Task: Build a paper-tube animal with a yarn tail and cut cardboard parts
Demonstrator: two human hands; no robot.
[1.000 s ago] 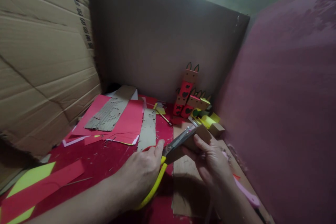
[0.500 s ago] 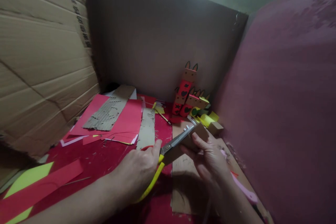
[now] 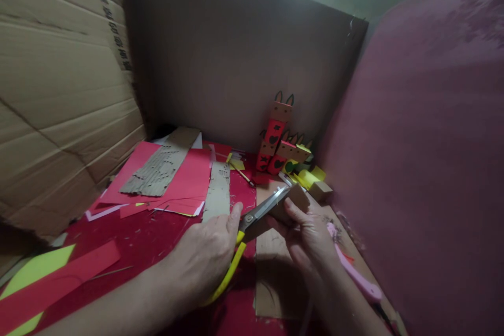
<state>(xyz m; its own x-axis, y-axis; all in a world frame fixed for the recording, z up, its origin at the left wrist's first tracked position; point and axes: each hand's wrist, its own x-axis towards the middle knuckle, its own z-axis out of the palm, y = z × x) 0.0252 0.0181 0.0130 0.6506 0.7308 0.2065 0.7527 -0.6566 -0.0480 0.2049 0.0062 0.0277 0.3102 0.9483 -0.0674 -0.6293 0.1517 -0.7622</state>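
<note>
My left hand [image 3: 205, 257] grips yellow-handled scissors [image 3: 252, 226], blades pointing up and right. The blades meet a small brown cardboard piece [image 3: 293, 200] that my right hand [image 3: 311, 236] holds by its lower edge. Both hands hover over a flat cardboard sheet [image 3: 271, 273] lying on the red work surface [image 3: 145, 241].
Paper-covered block figures with ears [image 3: 277, 134] stand at the back beside yellow pieces [image 3: 309, 176] and a small cardboard cube [image 3: 321, 190]. Red paper sheets and cardboard strips [image 3: 165, 168] lie at the left. A pink cutter [image 3: 354, 273] lies at the right. Cardboard walls enclose three sides.
The view has shifted slightly left and up. The scissors and the cardboard piece stay together between my hands; the pink cutter at the right shows more fully.
</note>
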